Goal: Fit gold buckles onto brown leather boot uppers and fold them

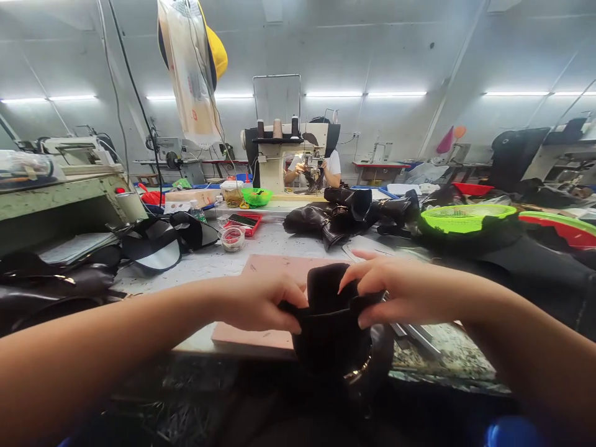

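- The black boot upper (333,341) could slide into my lap, I judge, if my pinch slackens, since its lower part hangs past the workbench (270,242)'s near edge.
- Its gold-coloured trim (358,371) might get scratched if I swing it right, against the metal strips (421,338) near that edge.
- The upper lies between my hands, mouth upwards, in front of the pink board (261,267)'s near edge.
- My left hand (274,303) pinches its left rim, thumb and fingers nearly closed; my right hand (379,290) grips the right rim, fingers curled.
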Tool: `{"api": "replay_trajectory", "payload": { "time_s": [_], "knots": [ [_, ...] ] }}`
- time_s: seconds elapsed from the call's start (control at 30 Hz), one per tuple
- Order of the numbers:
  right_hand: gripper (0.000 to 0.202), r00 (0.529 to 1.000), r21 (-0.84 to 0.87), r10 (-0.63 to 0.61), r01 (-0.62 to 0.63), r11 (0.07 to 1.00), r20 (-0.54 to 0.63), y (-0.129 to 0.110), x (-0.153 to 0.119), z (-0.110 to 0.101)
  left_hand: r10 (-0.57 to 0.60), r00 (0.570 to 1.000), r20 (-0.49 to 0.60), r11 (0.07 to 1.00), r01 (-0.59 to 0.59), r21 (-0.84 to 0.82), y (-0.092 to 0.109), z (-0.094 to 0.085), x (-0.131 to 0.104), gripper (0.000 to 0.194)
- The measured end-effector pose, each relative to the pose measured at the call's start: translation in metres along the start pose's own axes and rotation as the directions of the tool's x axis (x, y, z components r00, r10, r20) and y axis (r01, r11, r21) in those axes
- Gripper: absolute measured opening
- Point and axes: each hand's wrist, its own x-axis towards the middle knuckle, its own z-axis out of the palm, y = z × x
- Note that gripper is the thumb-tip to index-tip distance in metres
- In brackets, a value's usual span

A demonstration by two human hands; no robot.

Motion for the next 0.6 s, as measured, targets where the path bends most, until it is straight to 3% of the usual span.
{"api": "replay_trajectory", "payload": {
  "time_s": [0.13,0.27,0.33,0.43,0.5,0.6],
  "knots": [
    [0.020,0.997,-0.012,-0.027,0.026,1.000,-0.069,-0.005,0.003,0.008,-0.031,0.990,0.140,0.998,0.040,-0.058,-0.004,-0.005,-0.002,0.020],
    [0.012,0.986,-0.123,-0.037,0.017,0.992,-0.162,-0.018,0.007,0.020,-0.069,0.963,0.259,0.994,0.044,0.103,0.003,-0.013,0.004,0.042],
    [0.012,0.969,-0.183,-0.045,0.000,0.983,-0.242,-0.025,0.009,0.026,-0.139,0.967,0.213,0.965,0.084,0.249,0.010,-0.015,0.010,0.043],
    [0.011,0.935,-0.247,-0.053,-0.038,0.968,-0.351,-0.028,0.008,0.032,-0.165,0.986,0.016,0.908,0.146,0.392,0.015,-0.013,0.018,0.015],
    [0.013,0.944,-0.243,-0.033,-0.051,0.969,-0.329,-0.026,0.003,0.034,-0.144,0.986,-0.086,0.903,0.167,0.396,0.013,-0.009,0.020,0.003],
    [0.019,0.970,-0.176,0.039,-0.083,0.981,-0.238,-0.021,-0.006,0.032,-0.113,0.989,-0.095,0.959,0.133,0.250,0.005,-0.002,0.017,0.003]
  ]
}}
